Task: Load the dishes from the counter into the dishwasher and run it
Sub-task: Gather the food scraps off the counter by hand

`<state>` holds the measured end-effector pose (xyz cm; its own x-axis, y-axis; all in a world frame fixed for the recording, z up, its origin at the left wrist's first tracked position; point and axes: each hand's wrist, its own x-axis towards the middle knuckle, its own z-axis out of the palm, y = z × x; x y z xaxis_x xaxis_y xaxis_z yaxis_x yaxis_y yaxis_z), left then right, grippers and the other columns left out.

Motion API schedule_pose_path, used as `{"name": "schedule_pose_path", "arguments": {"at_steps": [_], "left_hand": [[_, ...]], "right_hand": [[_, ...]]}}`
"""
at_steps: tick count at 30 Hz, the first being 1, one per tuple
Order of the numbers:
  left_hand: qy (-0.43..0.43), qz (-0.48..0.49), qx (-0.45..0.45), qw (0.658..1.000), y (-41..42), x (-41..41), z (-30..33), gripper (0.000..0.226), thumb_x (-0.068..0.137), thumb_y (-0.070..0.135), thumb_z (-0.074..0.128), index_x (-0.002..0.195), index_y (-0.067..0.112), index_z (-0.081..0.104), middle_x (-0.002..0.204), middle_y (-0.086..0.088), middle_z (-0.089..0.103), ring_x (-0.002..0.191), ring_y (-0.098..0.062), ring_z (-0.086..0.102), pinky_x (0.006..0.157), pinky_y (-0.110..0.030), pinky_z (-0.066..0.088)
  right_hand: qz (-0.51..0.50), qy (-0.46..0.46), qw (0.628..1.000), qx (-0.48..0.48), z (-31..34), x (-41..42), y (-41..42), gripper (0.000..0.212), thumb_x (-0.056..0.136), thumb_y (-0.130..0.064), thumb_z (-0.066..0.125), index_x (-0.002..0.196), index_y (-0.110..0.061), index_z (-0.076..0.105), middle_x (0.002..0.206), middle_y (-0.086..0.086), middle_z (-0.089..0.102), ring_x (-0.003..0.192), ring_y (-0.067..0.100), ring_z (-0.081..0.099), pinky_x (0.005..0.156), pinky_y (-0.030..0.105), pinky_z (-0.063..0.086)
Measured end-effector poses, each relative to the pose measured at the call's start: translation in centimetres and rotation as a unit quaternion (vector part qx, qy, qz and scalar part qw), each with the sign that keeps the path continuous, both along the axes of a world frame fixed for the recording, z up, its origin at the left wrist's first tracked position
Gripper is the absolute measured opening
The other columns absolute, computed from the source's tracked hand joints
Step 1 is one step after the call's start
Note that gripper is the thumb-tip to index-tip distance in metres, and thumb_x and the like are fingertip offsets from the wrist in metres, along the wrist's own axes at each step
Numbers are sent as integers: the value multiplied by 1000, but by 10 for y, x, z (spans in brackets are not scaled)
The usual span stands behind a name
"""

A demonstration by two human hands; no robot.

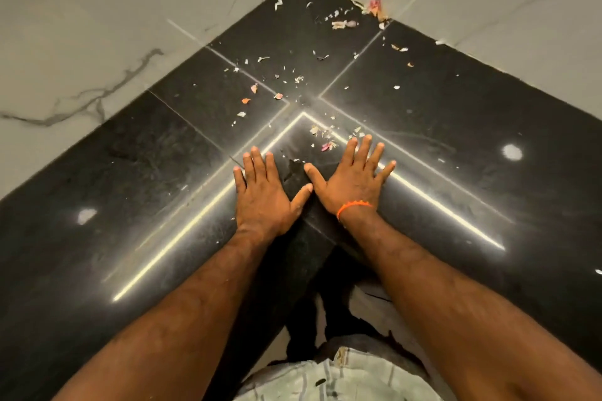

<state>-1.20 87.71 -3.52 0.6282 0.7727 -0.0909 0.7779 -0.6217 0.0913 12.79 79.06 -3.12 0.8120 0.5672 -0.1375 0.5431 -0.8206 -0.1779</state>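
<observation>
left hand (pixel 264 192): flat on the black counter (pixel 130 179), fingers straight, holding nothing; near the front inner corner
right hand (pixel 350 177): flat, fingers spread wide, holding nothing; thumbs nearly touching
dishes: none in sight; dishwasher not seen
scraps (pixel 343 24): many small bits toward the back corner

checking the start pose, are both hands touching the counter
Touching. The head view shows the left hand and the right hand lying flat, fingers spread, on the black counter, with no gap visible beneath.
</observation>
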Motion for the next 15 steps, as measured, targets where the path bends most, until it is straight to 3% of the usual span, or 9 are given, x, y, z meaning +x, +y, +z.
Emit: {"name": "schedule_pose_path", "arguments": {"at_steps": [5, 9, 15], "left_hand": [[1, 48, -2, 999, 23, 42, -1, 92, 94, 70, 18, 160, 6, 11, 167, -22, 1, 154, -40, -6, 122, -62, 1], [6, 47, -2, 999, 47, 73, -5, 83, 96, 61, 15, 160, 9, 8, 167, -20, -5, 154, -35, -10, 122, -61, -2], [-21, 70, -2, 997, 79, 119, 4, 84, 99, 62, 22, 161, 8, 5, 168, -19, -3, 155, -35, -10, 122, -59, -2]], "right_hand": [[9, 6, 1000, 5, -1, 35, 58, 113, 81, -88, 16, 160, -8, 10, 167, 19, 1, 153, 42, -10, 113, 71, -10], [36, 9, 999, 10, -5, 68, 112, 101, 88, -78, 20, 160, -8, 13, 168, 17, 3, 153, 40, -7, 114, 70, -7], [74, 10, 997, 34, 3, 115, 151, 99, 93, -77, 22, 161, -7, 8, 169, 14, 0, 154, 36, -5, 119, 64, -4]]}}
